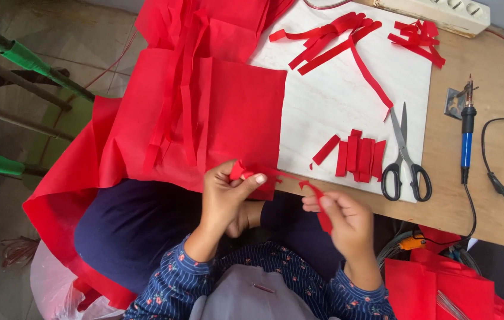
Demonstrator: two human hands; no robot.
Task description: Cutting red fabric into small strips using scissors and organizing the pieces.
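Note:
My left hand pinches a small rolled bud of red fabric between thumb and fingers at the near edge of the table. A thin red strip runs from that bud to my right hand, which grips its free end. Both hands hover over my lap, just in front of the white board. Short cut red strips lie in a row on the board beyond my right hand. Black-handled scissors rest to the right of them.
Large red fabric sheets drape over the table's left side. Long red strips lie at the back of the board. A blue soldering iron and its cord sit on the wooden table at right. More red fabric lies lower right.

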